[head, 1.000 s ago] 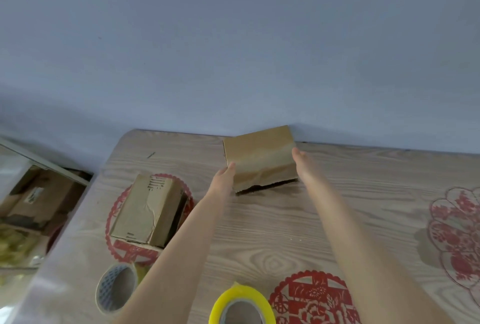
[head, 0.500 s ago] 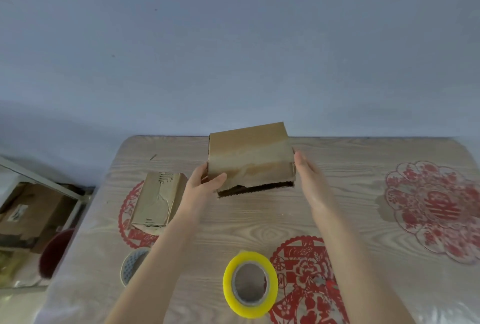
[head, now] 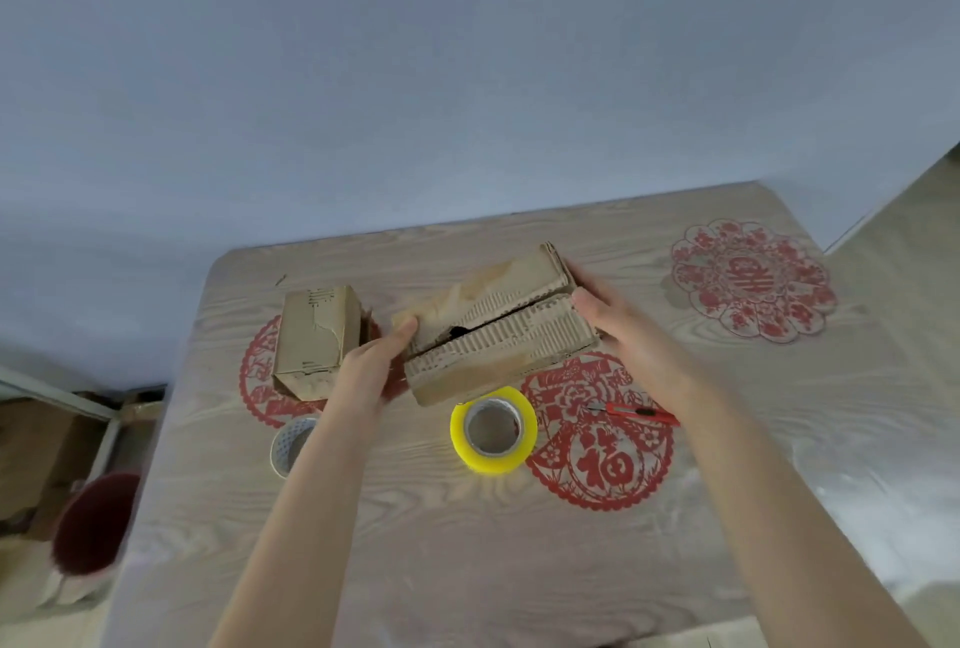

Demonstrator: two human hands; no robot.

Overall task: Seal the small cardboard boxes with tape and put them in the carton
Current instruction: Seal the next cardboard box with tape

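Small cardboard boxes: two, the right box (head: 498, 335) and the left box (head: 317, 341). Tape rolls: two, the yellow roll (head: 470, 455) and the pale roll (head: 285, 445). Red-handled knife (head: 634, 412): one. Table (head: 467, 543): one. Red decorations on it: three, the left paper-cut (head: 260, 387), centre paper-cut (head: 602, 460) and right paper-cut (head: 753, 281). Hands: two, the left hand (head: 371, 372) and right hand (head: 628, 335). Dark red bin (head: 93, 523): one.

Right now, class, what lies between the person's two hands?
In the head view, one small cardboard box lies between them, its top seam gaping and untaped. The left hand grips one end and the right hand presses the other.
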